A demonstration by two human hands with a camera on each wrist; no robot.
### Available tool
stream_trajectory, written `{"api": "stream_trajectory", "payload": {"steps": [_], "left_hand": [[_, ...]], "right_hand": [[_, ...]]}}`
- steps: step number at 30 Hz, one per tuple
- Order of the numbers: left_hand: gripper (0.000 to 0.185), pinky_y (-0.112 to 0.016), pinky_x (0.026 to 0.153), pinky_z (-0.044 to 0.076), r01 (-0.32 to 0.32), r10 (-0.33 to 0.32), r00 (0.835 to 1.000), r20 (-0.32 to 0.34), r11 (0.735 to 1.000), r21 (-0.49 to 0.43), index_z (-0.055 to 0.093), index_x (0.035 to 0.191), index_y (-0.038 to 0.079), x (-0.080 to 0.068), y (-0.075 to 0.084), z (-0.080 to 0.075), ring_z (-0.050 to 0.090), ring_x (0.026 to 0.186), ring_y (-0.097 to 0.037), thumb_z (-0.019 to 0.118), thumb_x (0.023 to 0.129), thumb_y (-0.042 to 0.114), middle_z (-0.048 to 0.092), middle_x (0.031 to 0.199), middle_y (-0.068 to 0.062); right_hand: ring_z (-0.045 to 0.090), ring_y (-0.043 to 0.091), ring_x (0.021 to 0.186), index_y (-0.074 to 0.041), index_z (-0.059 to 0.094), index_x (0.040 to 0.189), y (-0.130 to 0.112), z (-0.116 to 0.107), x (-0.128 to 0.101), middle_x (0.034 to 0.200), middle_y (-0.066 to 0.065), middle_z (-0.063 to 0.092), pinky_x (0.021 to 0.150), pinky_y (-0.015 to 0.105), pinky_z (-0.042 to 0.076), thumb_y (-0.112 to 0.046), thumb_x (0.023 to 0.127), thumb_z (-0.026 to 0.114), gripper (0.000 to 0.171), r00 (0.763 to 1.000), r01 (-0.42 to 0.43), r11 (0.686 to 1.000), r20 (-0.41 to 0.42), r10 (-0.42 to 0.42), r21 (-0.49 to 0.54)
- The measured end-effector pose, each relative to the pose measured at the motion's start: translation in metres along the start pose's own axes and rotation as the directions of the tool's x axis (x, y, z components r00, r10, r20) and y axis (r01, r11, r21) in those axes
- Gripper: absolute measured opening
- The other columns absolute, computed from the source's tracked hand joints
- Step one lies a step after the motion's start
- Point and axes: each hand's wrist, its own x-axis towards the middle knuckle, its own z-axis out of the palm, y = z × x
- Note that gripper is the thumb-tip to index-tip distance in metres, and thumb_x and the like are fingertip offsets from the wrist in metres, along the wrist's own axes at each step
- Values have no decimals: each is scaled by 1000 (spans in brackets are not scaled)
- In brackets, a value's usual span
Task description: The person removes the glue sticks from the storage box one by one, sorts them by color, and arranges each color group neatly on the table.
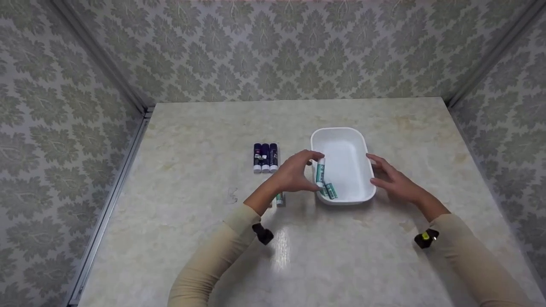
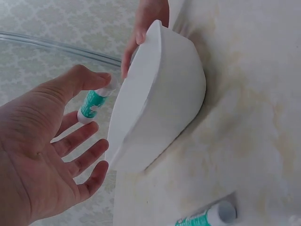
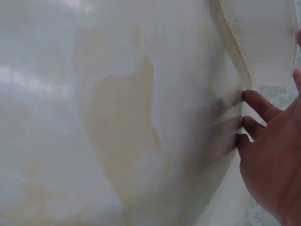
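Observation:
My left hand (image 1: 294,171) pinches a green-and-white glue stick (image 1: 320,170) between thumb and fingertips, over the left rim of a white plastic box (image 1: 349,164). In the left wrist view, the held glue stick (image 2: 92,104) is tilted, with the thumb at its upper end. Inside the box, at its near left corner, lie green-labelled glue sticks (image 1: 331,191), partly covered by the held one. At the opposite side my right hand (image 1: 396,183) holds the box's right rim with thumb and forefinger. Its other fingers (image 3: 256,106) are bent beside the box, low over the table.
Three dark purple glue sticks (image 1: 265,157) with white caps lie side by side left of the box. Another green glue stick (image 1: 279,199) lies on the table (image 1: 192,170), partly hidden by my left hand. Patterned walls (image 1: 264,51) stand around the table's back and sides.

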Motion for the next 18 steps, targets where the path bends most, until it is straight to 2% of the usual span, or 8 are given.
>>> {"api": "stream_trajectory", "payload": {"steps": [12, 18], "left_hand": [[88, -53, 126, 53, 31, -31, 998, -63, 999, -9, 54, 164, 8, -34, -33, -19, 60, 153, -40, 94, 85, 7, 61, 163, -15], [88, -56, 123, 54, 57, -56, 995, -84, 998, 3, 54, 164, 8, -53, -50, -29, 61, 151, -42, 95, 86, 11, 60, 164, -17]], "right_hand": [[41, 53, 165, -26, 18, 182, -2, 0, -2, 176, 31, 42, 134, 78, 25, -27, 116, 65, 81, 1000, 19, 1000, 3, -19, 5], [39, 51, 167, -26, 20, 181, -3, -1, -2, 177, 28, 41, 134, 77, 25, -26, 116, 66, 80, 1000, 20, 1000, -5, -19, 18]]}}
